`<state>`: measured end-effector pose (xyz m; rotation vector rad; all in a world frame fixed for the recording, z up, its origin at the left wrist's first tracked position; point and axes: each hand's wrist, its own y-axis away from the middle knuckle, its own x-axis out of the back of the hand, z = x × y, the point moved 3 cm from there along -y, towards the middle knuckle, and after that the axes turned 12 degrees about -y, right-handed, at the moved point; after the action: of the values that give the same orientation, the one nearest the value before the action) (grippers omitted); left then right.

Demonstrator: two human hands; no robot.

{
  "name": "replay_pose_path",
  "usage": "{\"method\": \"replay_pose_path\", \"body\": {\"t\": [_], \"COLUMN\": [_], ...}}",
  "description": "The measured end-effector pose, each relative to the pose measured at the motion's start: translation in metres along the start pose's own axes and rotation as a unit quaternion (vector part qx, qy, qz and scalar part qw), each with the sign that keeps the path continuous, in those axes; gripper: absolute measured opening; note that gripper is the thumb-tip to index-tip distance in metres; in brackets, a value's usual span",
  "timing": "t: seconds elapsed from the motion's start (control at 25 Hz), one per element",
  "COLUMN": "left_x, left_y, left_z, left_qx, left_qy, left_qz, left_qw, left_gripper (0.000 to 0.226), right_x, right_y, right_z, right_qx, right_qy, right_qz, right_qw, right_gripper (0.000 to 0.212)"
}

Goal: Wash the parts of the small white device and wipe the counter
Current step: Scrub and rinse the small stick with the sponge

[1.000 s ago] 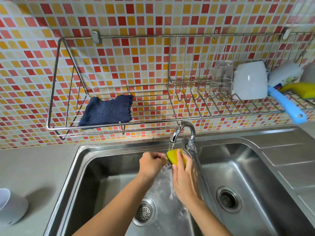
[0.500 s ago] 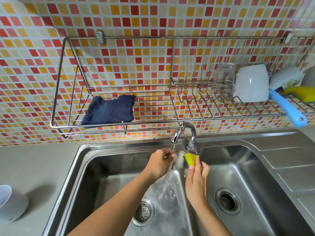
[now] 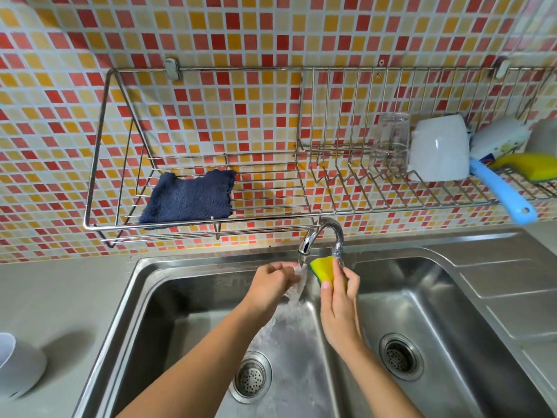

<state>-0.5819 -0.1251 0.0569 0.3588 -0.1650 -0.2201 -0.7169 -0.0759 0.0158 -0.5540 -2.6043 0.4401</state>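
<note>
My right hand [image 3: 339, 306] pinched the yellow sponge with the green scouring face [image 3: 325, 268] between thumb and fingers, just right of the curved chrome tap [image 3: 322, 233] and above the divider of the double steel sink [image 3: 187, 285]. My left hand [image 3: 271, 282] sat under the running water [image 3: 297, 294], fingers curled inward; whether they clamped on anything I could not tell. The rounded white plastic device part [image 3: 18, 366] stood at the left edge of the grey worktop [image 3: 60, 297], well apart from the sink — another white boxy piece [image 3: 437, 147] lay on the wire wall rack [image 3: 271, 212], beside a clear glass [image 3: 390, 143].
</note>
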Motion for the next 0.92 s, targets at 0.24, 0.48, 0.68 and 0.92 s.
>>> {"method": "replay_pose_path", "body": {"t": [0.24,0.48,0.68,0.92], "left_x": [-0.002,-0.001,-0.005,-0.002], "left_y": [0.008,0.007,0.009,0.006], "left_z": [-0.001,-0.006,-0.012,-0.008], "left_qx": [-0.026,0.084,0.147,0.179], "left_qy": [0.010,0.202,0.250,0.270], "left_qz": [-0.012,-0.012,-0.042,-0.060], "left_qw": [1.000,0.976,0.956,0.944], "left_gripper": [0.013,0.018,0.018,0.019], "right_x": [-0.006,-0.007,-0.004,-0.005], "right_y": [-0.002,0.002,-0.004,-0.009], "right_z": [-0.009,-0.004,-0.008,-0.013], "right_qx": [0.063,0.078,0.091,0.132], "right_qy": [0.086,0.165,0.163,0.182], "right_qz": [-0.033,-0.023,-0.027,-0.050], "right_qw": [0.994,0.983,0.982,0.973], "right_gripper": [0.058,0.055,0.054,0.054]}}
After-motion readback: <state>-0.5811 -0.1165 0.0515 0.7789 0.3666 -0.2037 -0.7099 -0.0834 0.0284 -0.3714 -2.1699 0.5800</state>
